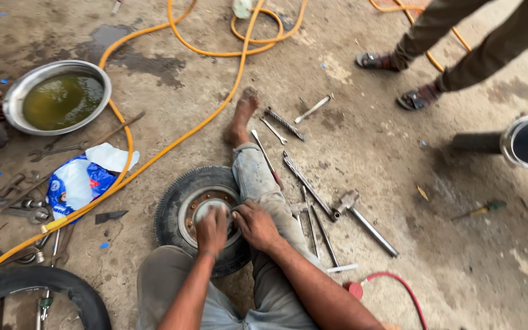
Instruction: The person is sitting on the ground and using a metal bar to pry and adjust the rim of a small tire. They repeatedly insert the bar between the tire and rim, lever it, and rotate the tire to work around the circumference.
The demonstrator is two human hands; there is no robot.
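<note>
basin point(16, 91) left of wheel point(172, 205), tools point(313, 195) right

Small wheel point(206, 214): lies flat on the concrete floor point(398, 183) between the person's legs, one face up. Black rubber tyre point(172, 205), treaded and dusty, mounted on a metal rim point(189, 211). Rim is rusty brown with bolt holes visible around its inner ring. A pale round hub piece point(210, 208) sits at the centre, partly covered. Left hand point(212, 229) rests palm-down on the hub; right hand point(255, 225) grips the rim's right edge, touching it. The right trouser leg crosses the tyre's right side.
</note>
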